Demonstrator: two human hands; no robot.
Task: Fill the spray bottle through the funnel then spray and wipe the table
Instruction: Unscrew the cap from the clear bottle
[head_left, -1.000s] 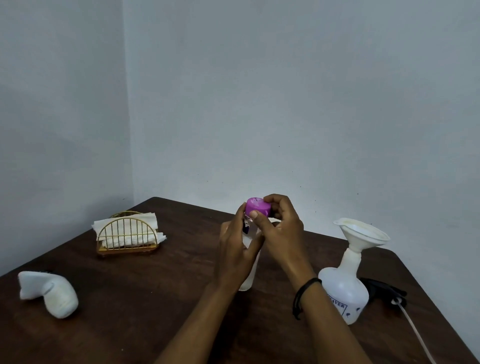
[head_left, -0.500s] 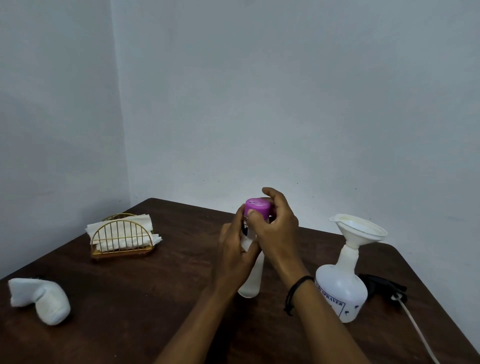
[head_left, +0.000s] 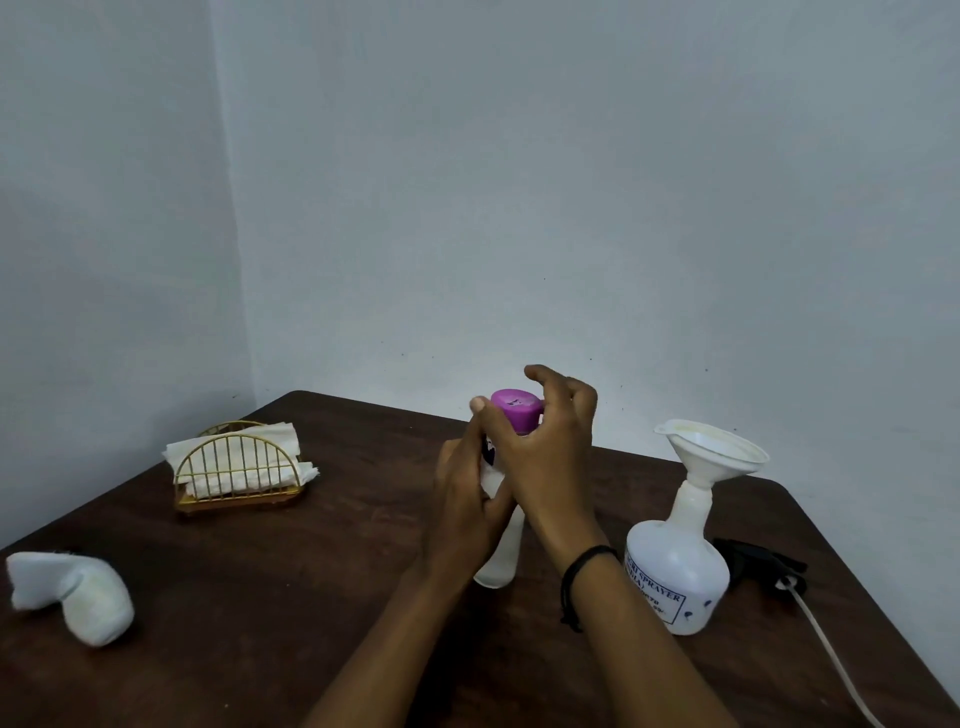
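A slim clear bottle (head_left: 500, 558) with a purple cap (head_left: 515, 410) stands upright on the dark wooden table (head_left: 291, 587) at the centre. My left hand (head_left: 465, 506) wraps around its body. My right hand (head_left: 545, 449) grips the purple cap from the right, thumb and fingers around its rim. To the right stands the white spray bottle (head_left: 675, 577) with a white funnel (head_left: 711, 452) seated in its neck. Its black spray head (head_left: 758, 566) with a white tube lies on the table behind it.
A gold wire holder with white paper napkins (head_left: 239, 467) sits at the back left. A rolled white cloth (head_left: 72, 592) lies near the left edge. Grey walls close the far side and the left. The table's right edge runs just past the spray head.
My right hand has shifted its grip on the purple cap, the fingers turning around it. The bottle has stayed upright in my left hand. The view has drifted slightly.
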